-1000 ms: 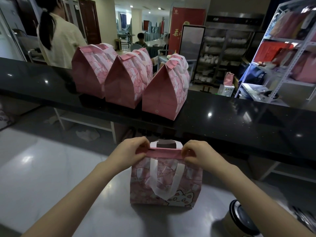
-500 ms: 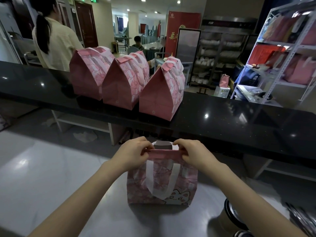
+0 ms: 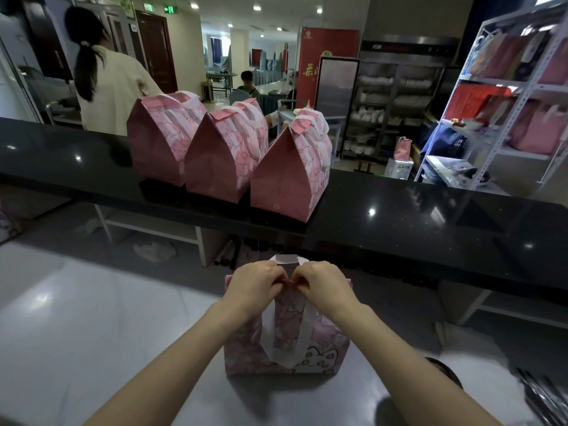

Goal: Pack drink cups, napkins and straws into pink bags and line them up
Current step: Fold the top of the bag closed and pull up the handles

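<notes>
A pink bag [image 3: 285, 342] with white handles and a cartoon cat print stands on the steel worktop [image 3: 101, 327] in front of me. My left hand [image 3: 255, 285] and my right hand [image 3: 322, 284] pinch its folded top edge, fingertips almost meeting at the middle. Three closed pink bags [image 3: 163, 139] [image 3: 222, 152] [image 3: 290, 167] stand side by side on the black counter [image 3: 430, 219] beyond. What the near bag holds is hidden.
A dark-lidded drink cup [image 3: 445, 370] peeks out behind my right forearm, with blurred wrapped items [image 3: 544, 395] at the lower right corner. A person in a pale top [image 3: 107, 84] stands behind the counter at left. White shelving [image 3: 507, 112] holds more bags at right.
Both hands slid inward along the bag's top edge from its ends until they nearly touch at the centre. The view also tilted slightly upward.
</notes>
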Available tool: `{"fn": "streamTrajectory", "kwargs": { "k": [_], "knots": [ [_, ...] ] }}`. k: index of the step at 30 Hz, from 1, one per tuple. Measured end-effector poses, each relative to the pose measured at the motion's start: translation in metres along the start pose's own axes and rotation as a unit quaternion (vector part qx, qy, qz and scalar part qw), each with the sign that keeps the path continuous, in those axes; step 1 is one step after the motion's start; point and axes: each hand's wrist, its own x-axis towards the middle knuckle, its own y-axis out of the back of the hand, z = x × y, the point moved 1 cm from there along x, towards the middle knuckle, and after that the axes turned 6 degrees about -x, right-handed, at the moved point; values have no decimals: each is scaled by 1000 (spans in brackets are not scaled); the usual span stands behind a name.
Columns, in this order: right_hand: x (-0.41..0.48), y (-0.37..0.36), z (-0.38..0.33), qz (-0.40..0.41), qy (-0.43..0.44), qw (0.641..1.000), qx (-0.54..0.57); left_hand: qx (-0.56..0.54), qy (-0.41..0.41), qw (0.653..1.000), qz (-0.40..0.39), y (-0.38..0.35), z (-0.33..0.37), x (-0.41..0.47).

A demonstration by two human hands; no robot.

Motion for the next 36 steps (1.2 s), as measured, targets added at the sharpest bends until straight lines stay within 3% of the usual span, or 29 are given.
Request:
{"fn": "streamTrajectory", "kwargs": {
  "k": [5, 9, 15, 20, 22, 26, 30, 36],
  "knots": [
    [0, 20, 31, -43, -10, 997, 61, -13, -11, 1000, -15, 26, -20, -7],
    [-7, 31, 70, -78, -53, 993, 74, -46, 72, 996, -14, 50, -55, -24],
    [-1, 18, 68, 26, -61, 994, 83, -62, 97, 993, 37, 48, -53, -42],
    [13, 2, 60, 86, -86, 987, 103, -112, 113, 987, 29, 50, -46, -62],
    [17, -3, 56, 106, -92, 982, 129, -203, 126, 971, 6, 49, -48, -71],
    [-4, -17, 51, 158, -134, 953, 220, -364, 209, 908, -10, 40, -69, -89],
    [-51, -49, 45, 177, -198, 915, 303, -395, 260, 879, -57, 21, -97, -115],
    [-109, -116, 4, 80, -307, 860, 400, -411, 279, 853, -160, -29, -121, -117]
  ]
}}
